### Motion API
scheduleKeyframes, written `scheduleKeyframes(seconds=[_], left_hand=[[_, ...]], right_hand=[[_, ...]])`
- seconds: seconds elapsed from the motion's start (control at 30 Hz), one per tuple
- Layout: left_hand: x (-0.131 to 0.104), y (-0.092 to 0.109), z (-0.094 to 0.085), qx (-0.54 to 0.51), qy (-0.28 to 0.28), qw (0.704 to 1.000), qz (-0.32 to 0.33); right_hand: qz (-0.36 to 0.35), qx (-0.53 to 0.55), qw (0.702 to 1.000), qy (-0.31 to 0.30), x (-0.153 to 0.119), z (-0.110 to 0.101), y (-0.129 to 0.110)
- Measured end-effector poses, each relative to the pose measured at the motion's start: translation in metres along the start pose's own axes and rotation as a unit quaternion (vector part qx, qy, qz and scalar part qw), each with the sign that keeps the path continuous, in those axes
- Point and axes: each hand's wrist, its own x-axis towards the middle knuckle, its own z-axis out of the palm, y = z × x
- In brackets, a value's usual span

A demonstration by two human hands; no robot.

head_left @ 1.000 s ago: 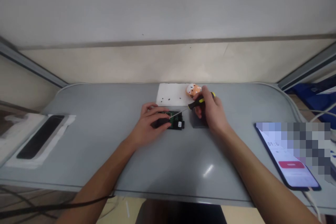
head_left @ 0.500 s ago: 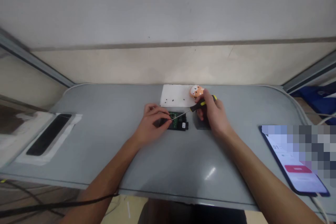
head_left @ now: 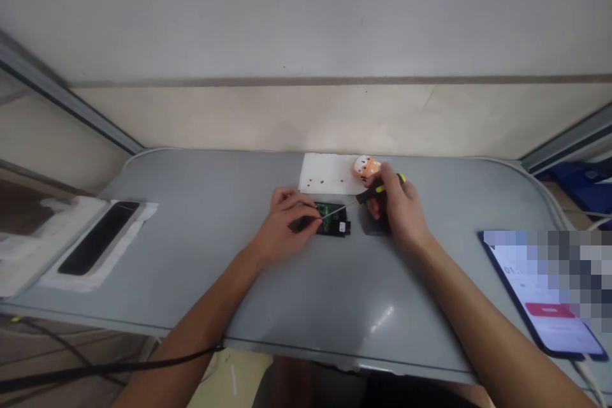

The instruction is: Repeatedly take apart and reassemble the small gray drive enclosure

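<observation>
A black device (head_left: 340,227) with a green circuit board lies on the grey table, partly under my left hand (head_left: 288,224). The fingers of that hand are pinched at the board, near the screwdriver tip; anything between them is too small to make out. My right hand (head_left: 400,207) is closed on a black and yellow screwdriver (head_left: 370,193), its shaft slanting down left to the board. Beneath the right hand a dark flat piece (head_left: 374,225) partly shows. Several tiny dark bits rest on a white sheet (head_left: 329,167) behind the device.
An orange and white animal figure (head_left: 366,167) sits on the sheet's right end. At the left, a dark phone (head_left: 99,238) lies on white material. A lit phone (head_left: 545,306) with a cable is at the right. A black cable (head_left: 119,367) crosses my left forearm.
The whole view has shifted slightly, so things appear a little further right. Both hands, the screwdriver and the device keep nearly the same positions relative to one another.
</observation>
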Motion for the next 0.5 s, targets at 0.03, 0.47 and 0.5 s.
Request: scheduleKeyframes(seconds=[0.03,0.47,0.5], left_hand=[[0.0001,0.0007,-0.0003,0.003,-0.004,1.0,-0.002],[0.0016,0.0083,0.0009,0.031,-0.01,0.999,0.026],[0.0016,0.0097,0.0019,0.035,-0.008,0.999,0.04]], right_hand=[[0.002,-0.001,1.0,0.001,-0.0001,-0.0001,-0.0001],[-0.045,-0.029,0.998,0.023,-0.0042,0.0012,-0.0064],[-0.062,-0.033,0.997,0.027,-0.0054,0.002,-0.0069]])
